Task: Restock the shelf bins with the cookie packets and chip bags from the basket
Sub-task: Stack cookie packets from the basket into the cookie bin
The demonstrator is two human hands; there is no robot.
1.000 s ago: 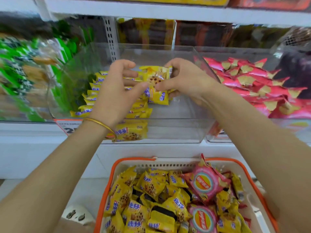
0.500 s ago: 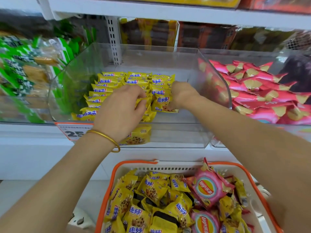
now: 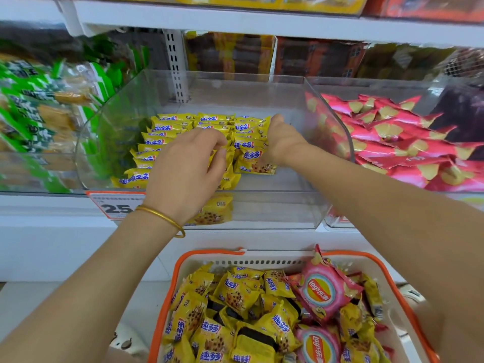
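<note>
Shop shelf [image 3: 262,24] behind, edges blurred. Clear bin [image 3: 275,213] surrounds both my hands. Basket [image 3: 209,254] under my wrists, near end cut off, holds chip bags [image 3: 324,292]. Cookie packets [image 3: 167,127] between my hands: rows running away from me, long axes crosswise. My left hand [image 3: 186,169] pinches middle-row packets. My right hand [image 3: 284,144] against right row; fingers hidden, grip unclear.

Head camera, sole view: worn on my head, aimed forward and down.
Close to the shelf [image 3: 39,231]; clear bin [image 3: 275,210] centred, basket [image 3: 262,258] at the bottom edge, my left hand [image 3: 183,174] and right hand [image 3: 282,142] in mid-frame.
</note>
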